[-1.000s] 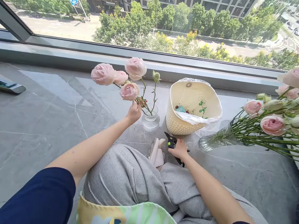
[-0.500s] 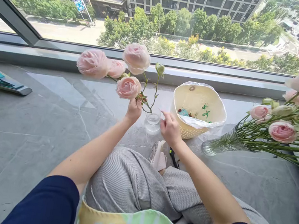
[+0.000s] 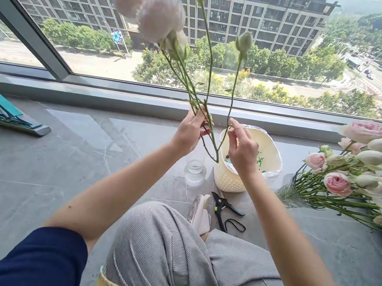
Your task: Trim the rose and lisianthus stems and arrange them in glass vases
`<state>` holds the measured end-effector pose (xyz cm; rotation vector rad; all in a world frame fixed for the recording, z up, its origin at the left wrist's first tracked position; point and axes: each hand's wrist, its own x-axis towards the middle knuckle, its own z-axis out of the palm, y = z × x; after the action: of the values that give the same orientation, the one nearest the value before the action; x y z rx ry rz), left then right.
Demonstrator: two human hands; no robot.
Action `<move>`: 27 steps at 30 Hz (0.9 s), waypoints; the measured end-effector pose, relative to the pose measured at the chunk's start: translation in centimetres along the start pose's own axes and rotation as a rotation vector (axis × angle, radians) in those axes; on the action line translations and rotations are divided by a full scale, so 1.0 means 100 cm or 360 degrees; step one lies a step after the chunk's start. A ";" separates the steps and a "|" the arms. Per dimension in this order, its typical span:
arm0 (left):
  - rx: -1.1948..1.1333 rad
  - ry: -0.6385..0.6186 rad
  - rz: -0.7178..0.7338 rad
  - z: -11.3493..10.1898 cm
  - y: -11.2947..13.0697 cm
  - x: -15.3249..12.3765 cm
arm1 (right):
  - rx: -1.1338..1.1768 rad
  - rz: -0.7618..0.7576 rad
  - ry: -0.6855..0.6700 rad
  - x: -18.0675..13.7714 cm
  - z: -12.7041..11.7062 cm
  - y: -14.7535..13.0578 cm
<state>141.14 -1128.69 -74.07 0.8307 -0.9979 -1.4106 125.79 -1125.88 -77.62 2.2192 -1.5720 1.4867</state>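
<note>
My left hand (image 3: 189,130) is closed around the lower stems of a branching spray of roses (image 3: 162,18), with pale pink blooms at the upper left. A side stem with a green-white bud (image 3: 245,42) rises on the right of the spray. My right hand (image 3: 243,147) pinches this side stem near its lower part. The cut end of the spray hangs in the air between both hands. Below it, a small clear glass vase (image 3: 195,170) stands on the grey floor, with no flowers in it.
A cream bin (image 3: 229,179) with a plastic liner holds scraps behind my right hand. Black pruning shears (image 3: 222,209) lie by my foot. At right, a glass vase (image 3: 290,193) of roses leans over. A teal tool (image 3: 3,104) lies left, beneath the window.
Both hands have risen with the rose spray, lifting its stem end up and away from the small vase. My view has tilted up, and the shears now show fully.
</note>
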 end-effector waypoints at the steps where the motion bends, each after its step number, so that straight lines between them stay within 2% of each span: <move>1: -0.0013 -0.0030 -0.0033 0.012 0.002 0.003 | -0.0027 -0.0001 0.0054 0.003 -0.011 0.002; 6: -0.0096 -0.0162 -0.0136 0.063 0.001 0.015 | -0.0172 0.0011 0.0173 0.012 -0.055 0.016; 10: -0.0150 -0.0251 -0.0202 0.085 -0.007 0.015 | -0.0192 0.0165 0.0256 0.009 -0.069 0.028; 19: -0.0116 -0.0259 -0.0231 0.091 -0.027 0.016 | 0.0076 0.0620 0.0405 -0.009 -0.064 0.046; 27: -0.0254 -0.0259 -0.0315 0.093 -0.021 0.014 | 0.0397 0.0845 0.0621 -0.013 -0.046 0.059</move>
<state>131.67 -1129.18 -72.33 0.7200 -0.9299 -1.7261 118.29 -1125.46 -78.77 1.5098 -2.0071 2.1910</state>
